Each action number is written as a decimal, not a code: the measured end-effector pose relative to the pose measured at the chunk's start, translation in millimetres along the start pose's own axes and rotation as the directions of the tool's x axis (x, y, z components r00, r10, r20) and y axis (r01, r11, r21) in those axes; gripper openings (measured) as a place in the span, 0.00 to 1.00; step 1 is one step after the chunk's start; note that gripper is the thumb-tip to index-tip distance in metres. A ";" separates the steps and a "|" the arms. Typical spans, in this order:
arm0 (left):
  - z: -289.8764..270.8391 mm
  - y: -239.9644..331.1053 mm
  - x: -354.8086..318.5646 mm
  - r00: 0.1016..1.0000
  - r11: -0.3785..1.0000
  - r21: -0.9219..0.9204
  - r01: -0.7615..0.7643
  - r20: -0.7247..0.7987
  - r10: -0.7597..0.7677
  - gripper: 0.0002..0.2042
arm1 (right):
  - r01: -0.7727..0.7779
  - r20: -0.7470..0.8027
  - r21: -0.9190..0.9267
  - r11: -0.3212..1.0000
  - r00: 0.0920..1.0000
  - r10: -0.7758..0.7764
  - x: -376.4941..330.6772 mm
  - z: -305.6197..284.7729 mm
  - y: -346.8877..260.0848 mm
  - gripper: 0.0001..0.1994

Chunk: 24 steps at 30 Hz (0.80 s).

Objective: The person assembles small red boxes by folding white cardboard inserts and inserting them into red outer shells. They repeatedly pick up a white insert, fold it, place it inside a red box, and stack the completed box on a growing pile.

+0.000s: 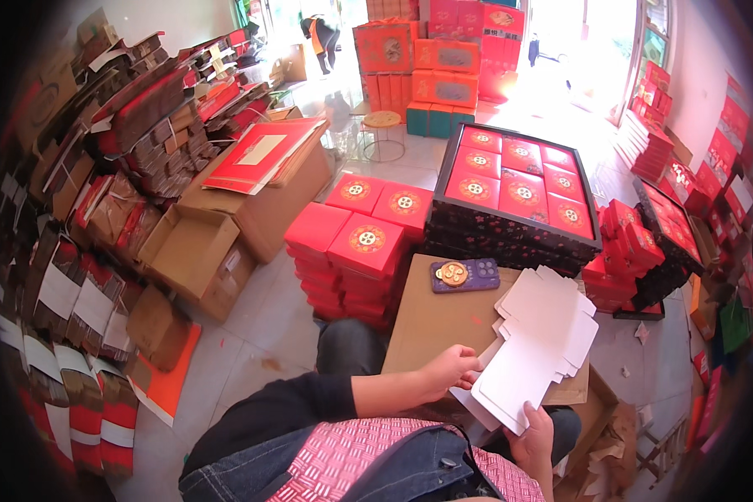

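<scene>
A small stack of flat, die-cut box blanks [537, 335], white side up, lies tilted over the cardboard box [427, 326] in front of me. My right hand [534, 439] grips their near right corner, its thumb on top. At the near left edge, my left hand [453, 372] has its fingers curled closed against a lower sheet that is fanned out from the stack. A purple phone [475, 274] with a round gold charm lies on the far part of the cardboard box. The undersides of the blanks are hidden.
Stacked red gift boxes [366, 243] stand ahead on the left. A black tray [523, 233] of red boxes sits ahead on the right. An open brown carton [191, 251] and piles of flat cardboard [151, 142] line the left side. Far off, a person [320, 42] bends over.
</scene>
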<state>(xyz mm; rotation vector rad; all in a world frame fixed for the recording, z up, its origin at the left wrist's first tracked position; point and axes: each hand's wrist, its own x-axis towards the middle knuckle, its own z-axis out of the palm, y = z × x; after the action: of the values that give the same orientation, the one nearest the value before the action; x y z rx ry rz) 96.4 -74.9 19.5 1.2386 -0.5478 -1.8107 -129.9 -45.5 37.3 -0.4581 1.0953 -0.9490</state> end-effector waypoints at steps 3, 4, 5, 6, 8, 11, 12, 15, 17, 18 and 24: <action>-8.0 -0.9 16.6 0.967 0.982 -0.139 0.129 0.238 -0.094 0.25 | 0.184 0.054 -0.051 0.982 0.982 -0.182 13.1 -5.0 15.9 0.18; -7.7 0.6 20.0 0.950 0.971 -0.165 0.174 0.289 -0.121 0.24 | 0.247 0.067 -0.047 0.968 0.968 -0.243 10.7 -6.5 19.4 0.18; -5.5 3.8 21.5 0.948 0.969 -0.191 0.154 0.305 -0.091 0.24 | 0.304 0.078 -0.044 0.952 0.951 -0.300 -0.4 -0.1 19.0 0.18; -2.2 7.8 22.7 0.946 0.967 -0.217 0.134 0.320 -0.060 0.23 | 0.360 0.090 -0.041 0.932 0.930 -0.356 -7.4 4.1 18.8 0.18; 5.1 10.8 24.1 0.941 0.972 -0.208 0.106 0.337 -0.030 0.22 | 0.377 0.132 -0.212 0.901 0.925 -0.356 -7.8 -14.8 35.0 0.19; 13.4 12.5 29.9 0.932 0.988 -0.109 0.112 0.356 -0.066 0.23 | 0.295 0.191 -0.229 0.928 0.948 -0.255 -12.9 -19.0 51.1 0.21; 11.3 11.8 28.7 0.924 0.987 -0.138 0.087 0.382 -0.028 0.23 | 0.245 0.215 -0.059 0.968 0.950 -0.227 -17.6 -6.2 42.9 0.23; 10.1 6.3 20.0 0.887 0.979 -0.204 -0.007 0.452 0.100 0.22 | 0.212 0.295 0.284 0.935 0.909 -0.295 -18.1 12.6 19.2 0.28; 14.2 7.8 12.9 0.851 0.970 -0.221 -0.102 0.486 0.200 0.21 | 0.266 0.347 0.344 0.901 0.855 -0.385 -10.3 11.3 2.2 0.25; 15.7 10.7 11.9 0.838 0.972 -0.164 -0.169 0.495 0.229 0.21 | 0.322 0.328 0.296 0.899 0.850 -0.412 -1.1 6.5 -6.4 0.24; 20.9 61.2 21.7 0.776 0.871 0.083 -0.483 0.500 0.383 0.14 | 0.502 0.280 0.241 0.831 0.783 -0.555 33.9 27.0 -48.9 0.18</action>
<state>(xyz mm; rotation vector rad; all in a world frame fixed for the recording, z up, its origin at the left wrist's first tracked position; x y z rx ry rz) 98.8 -128.3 61.9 0.6953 -1.2246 -1.6645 -121.4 -103.6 66.0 -0.7976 0.5680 -1.3805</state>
